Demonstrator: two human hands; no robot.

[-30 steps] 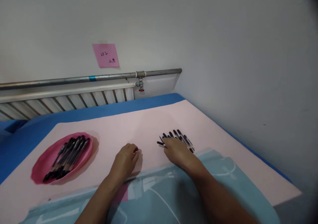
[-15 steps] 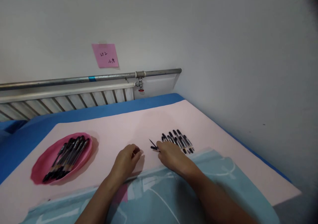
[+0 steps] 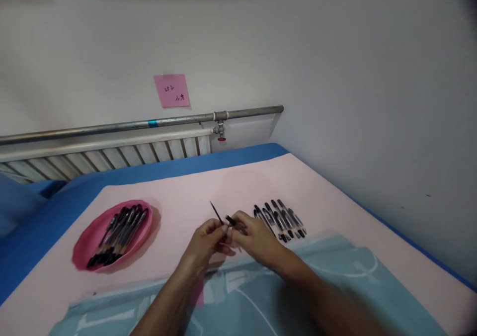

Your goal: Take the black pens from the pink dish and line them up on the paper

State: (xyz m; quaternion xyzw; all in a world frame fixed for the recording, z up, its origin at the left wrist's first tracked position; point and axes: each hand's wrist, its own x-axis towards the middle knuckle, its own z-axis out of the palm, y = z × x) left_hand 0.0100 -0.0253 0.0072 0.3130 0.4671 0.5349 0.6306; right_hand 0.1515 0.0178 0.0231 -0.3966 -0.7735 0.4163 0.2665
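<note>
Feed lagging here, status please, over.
Left hand, right hand both pinching one pen. Pen row just right of them. Pink tray well left, nothing blocking.

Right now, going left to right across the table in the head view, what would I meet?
Pink dish of pens → left hand → right hand, both pinching a thin pen part → row of black pens.

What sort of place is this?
Probably a plain room used for small handwork: a radiator runs along the wall, a pink dish of pens and a row of pens lie on a covered table, and the left hand and right hand pinch a thin pen part.
</note>
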